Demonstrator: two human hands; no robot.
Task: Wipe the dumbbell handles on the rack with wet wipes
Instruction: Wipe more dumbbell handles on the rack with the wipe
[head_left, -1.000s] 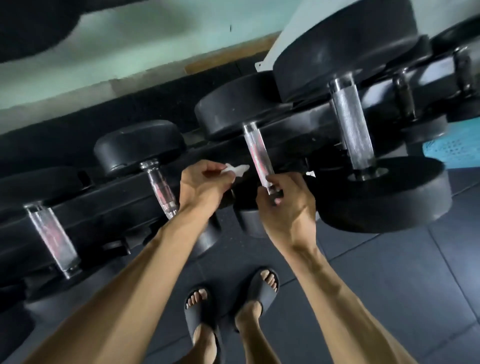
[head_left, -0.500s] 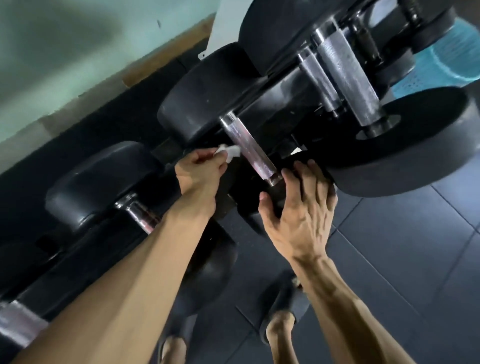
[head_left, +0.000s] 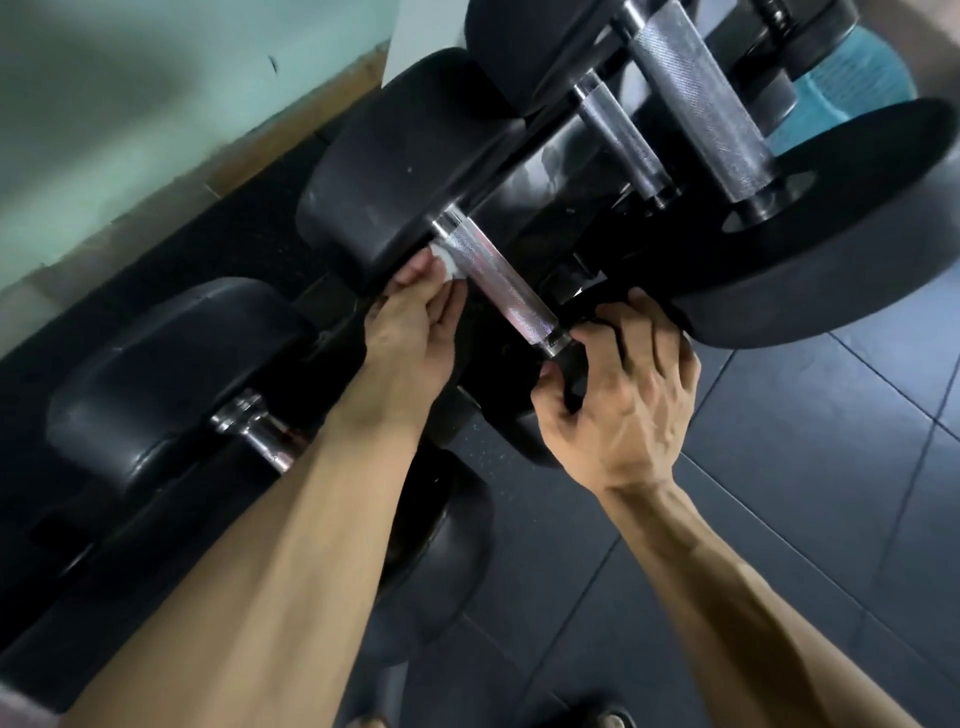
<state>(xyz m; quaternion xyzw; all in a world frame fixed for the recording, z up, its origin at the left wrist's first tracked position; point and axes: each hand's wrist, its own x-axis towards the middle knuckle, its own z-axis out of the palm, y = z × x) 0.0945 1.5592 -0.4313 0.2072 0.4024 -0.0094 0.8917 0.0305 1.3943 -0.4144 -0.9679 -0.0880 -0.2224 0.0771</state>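
A chrome knurled dumbbell handle (head_left: 498, 283) runs diagonally between two black heads on the black rack (head_left: 545, 171). My left hand (head_left: 415, 332) pinches a small white wet wipe (head_left: 448, 262) and holds it against the upper left side of that handle. My right hand (head_left: 623, 395) grips the near black head (head_left: 524, 436) of the same dumbbell, fingers curled over its top just below the handle's lower end. The far head (head_left: 395, 171) sits above the wipe.
A larger dumbbell with a thick knurled handle (head_left: 701, 98) and a big black head (head_left: 831, 228) lies to the right. A smaller dumbbell (head_left: 156, 374) sits to the left. A blue basket (head_left: 852, 88) shows at the top right. Dark rubber floor tiles (head_left: 779, 519) lie below.
The view has swung closer to the rack. My left hand has brought the wipe onto the handle's upper part. My right hand has closed over the near head.
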